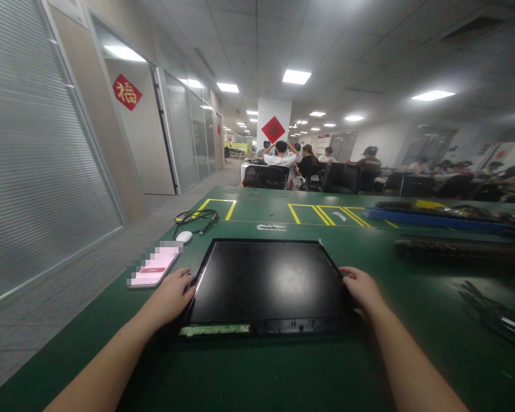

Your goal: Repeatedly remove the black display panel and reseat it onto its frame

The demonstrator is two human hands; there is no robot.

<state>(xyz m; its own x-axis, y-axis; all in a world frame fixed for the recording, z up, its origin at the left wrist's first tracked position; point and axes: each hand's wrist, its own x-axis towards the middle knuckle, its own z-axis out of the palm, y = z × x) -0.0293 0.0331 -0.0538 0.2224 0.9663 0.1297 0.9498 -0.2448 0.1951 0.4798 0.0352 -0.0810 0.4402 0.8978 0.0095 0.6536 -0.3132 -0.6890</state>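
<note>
A black flat display panel (pixel 266 280) lies screen up on the green table in front of me. Along its near edge runs a dark strip with a green circuit board (pixel 214 330) at the left end. My left hand (pixel 175 292) grips the panel's left edge, fingers curled against the frame. On the opposite side, my right hand (pixel 363 286) holds the right edge, its fingertips partly behind the frame. The undersides of both grips are hidden. Just left of my left hand is a phone (pixel 154 268) with a lit, partly pixelated screen.
Beyond the phone are a white mouse-like object (pixel 184 236) and a coiled black cable (pixel 201 219). Dark long parts (pixel 450 249), a blue tray (pixel 433 218) and tangled cables (pixel 493 309) occupy the right side. Yellow tape (pixel 317 213) marks the table's far part. Several people sit farther back.
</note>
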